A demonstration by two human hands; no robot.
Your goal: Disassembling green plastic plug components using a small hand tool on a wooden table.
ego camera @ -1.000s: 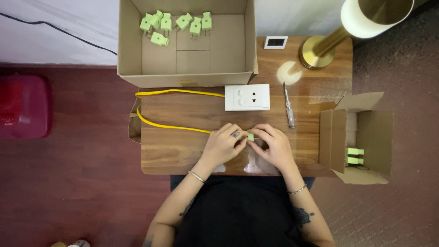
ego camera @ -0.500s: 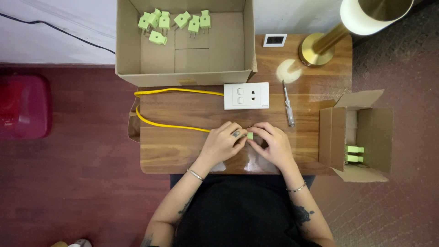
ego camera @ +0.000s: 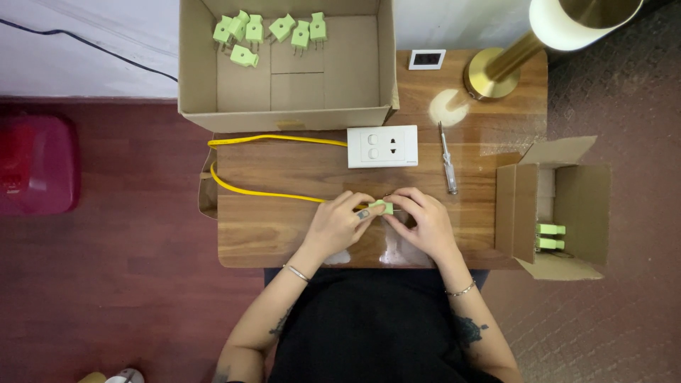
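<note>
Both hands, the left hand (ego camera: 339, 225) and the right hand (ego camera: 424, 223), pinch one green plug (ego camera: 383, 207) between their fingers above the worktop (ego camera: 284, 234). Seven green plugs (ego camera: 269, 30) lie in the big box (ego camera: 355, 78), and two more (ego camera: 550, 237) in the small box (ego camera: 589, 206).

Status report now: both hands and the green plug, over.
Left hand and right hand both grip the green plug. Yellow cable runs to it. Screwdriver lies apart; nothing blocks.

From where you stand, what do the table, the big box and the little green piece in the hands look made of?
The table looks like varnished wood: brown grain, with glossy reflections. The big box looks like plain corrugated cardboard: matte tan, folded flaps. The green piece, pinched between the left hand and right hand, is probably moulded plastic: even pale colour; too small to be sure.
</note>
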